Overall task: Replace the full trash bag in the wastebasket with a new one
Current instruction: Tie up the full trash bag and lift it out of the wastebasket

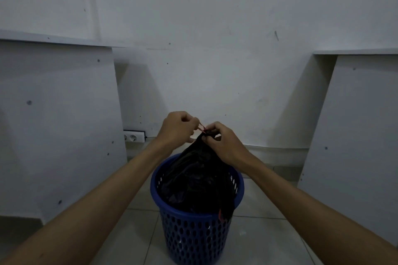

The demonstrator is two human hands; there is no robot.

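I saw a round blue plastic wastebasket, its wall pierced all over with oval holes, standing on the floor of pale glossy tiles. Inside it sat the black trash bag, thin and crinkled, its top gathered into a narrow neck drawn up above the rim. A red drawstring ran out of that neck, and a second bit of red hung over the near rim. White board panels flanked the basket, one on the left and one on the right, with a scuffed white wall behind and a white power strip at its foot. My left hand had its grip curled, pinching the drawstring. My right hand pinched the bag's neck, fingers bent round it.
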